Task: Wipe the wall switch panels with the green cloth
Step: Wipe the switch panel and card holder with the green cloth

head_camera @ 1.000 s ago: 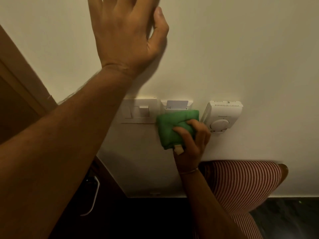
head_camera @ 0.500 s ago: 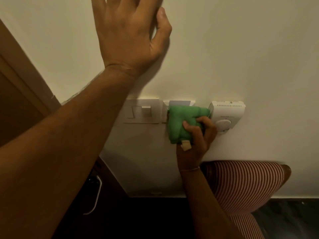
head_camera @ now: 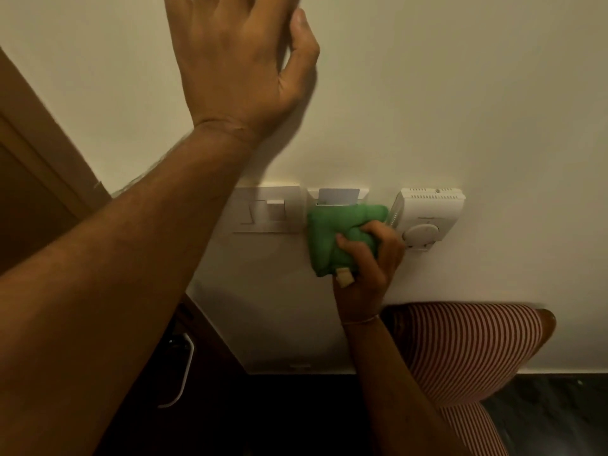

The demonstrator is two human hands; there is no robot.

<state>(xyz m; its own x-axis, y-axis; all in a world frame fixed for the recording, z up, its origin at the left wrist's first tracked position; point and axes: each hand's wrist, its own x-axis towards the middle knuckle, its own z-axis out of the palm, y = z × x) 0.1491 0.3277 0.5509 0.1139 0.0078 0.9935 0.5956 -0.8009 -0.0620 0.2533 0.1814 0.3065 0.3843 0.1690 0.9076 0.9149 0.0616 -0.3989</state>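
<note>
The green cloth [head_camera: 339, 236] sits bunched in the right hand [head_camera: 365, 271], pressed against the lower part of the middle switch panel [head_camera: 339, 195], between the left switch panel [head_camera: 268, 212] and the thermostat [head_camera: 427, 215]. The right fingers [head_camera: 371, 230] curl closed over the cloth's top edge, the knuckles just beside the thermostat's dial. The left hand [head_camera: 237, 64] lies flat and open on the bare wall [head_camera: 460, 93] above the panels, fingers spread, forearm reaching up across the view.
</note>
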